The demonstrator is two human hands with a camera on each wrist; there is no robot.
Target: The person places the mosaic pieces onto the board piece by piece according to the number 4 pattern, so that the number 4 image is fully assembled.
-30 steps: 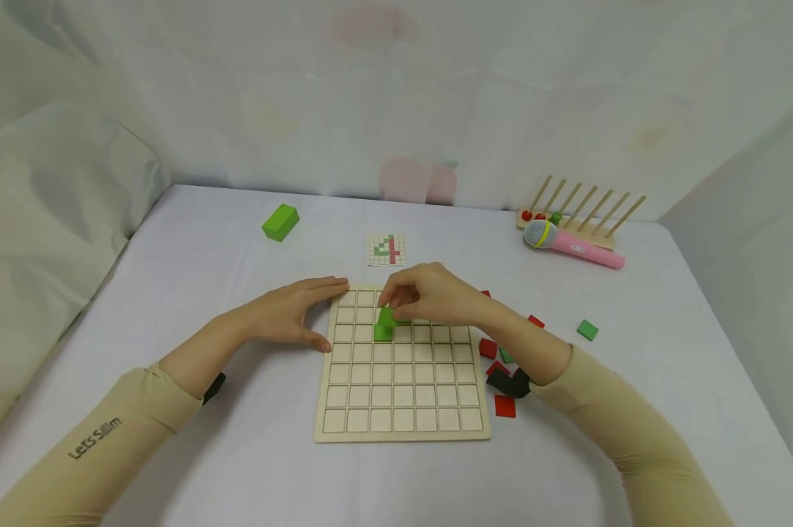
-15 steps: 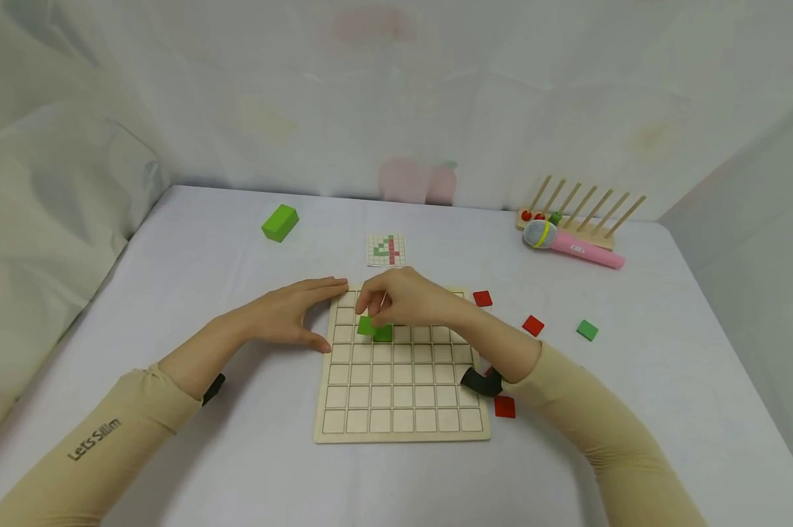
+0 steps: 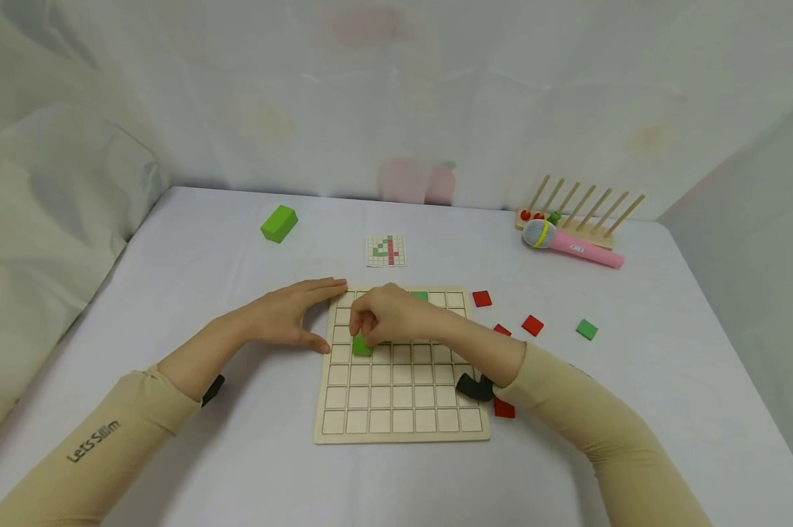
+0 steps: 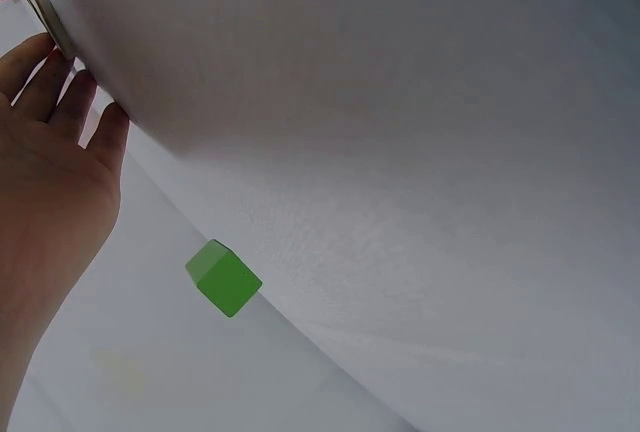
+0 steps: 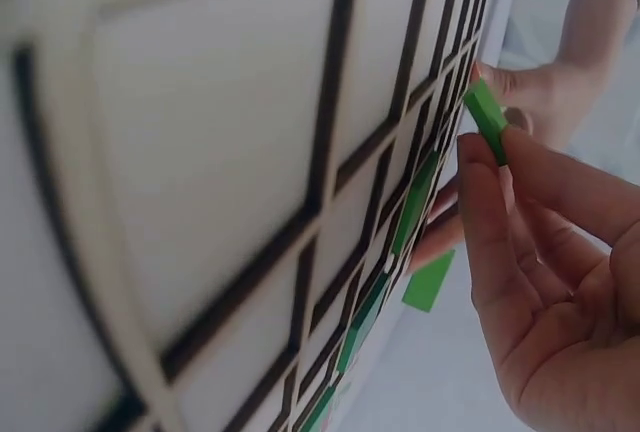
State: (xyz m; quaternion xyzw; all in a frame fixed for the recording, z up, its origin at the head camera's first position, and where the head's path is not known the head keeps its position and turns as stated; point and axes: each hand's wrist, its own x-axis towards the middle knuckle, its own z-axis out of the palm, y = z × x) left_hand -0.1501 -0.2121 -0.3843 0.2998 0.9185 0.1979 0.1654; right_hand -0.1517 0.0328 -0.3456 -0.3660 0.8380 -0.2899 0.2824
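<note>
In the head view a square wooden grid board [image 3: 403, 433] lies in the middle of the white table. My right hand [image 3: 396, 315] is over its upper left part, pinching a green square tile [image 3: 361, 347] between thumb and finger. The right wrist view shows that pinched tile [image 5: 486, 120] tilted close over the grid, near several green tiles [image 5: 362, 322] seated in cells. One light green tile [image 3: 419, 296] shows in the top row; my right hand covers others. With fingers extended, my left hand [image 3: 291, 311] rests against the board's left edge.
Beyond the board lies a small pattern card [image 3: 386, 250]. A green block [image 3: 280, 224] sits back left. At back right, a pink microphone [image 3: 577, 247] leans on a rack with wooden pegs [image 3: 607, 212]. Loose red tiles [image 3: 533, 325] and a green tile [image 3: 586, 329] are scattered right.
My right hand has moved left and toward me with the pinched green tile, from above the third column to the second. My left hand has stayed at the board's edge.
</note>
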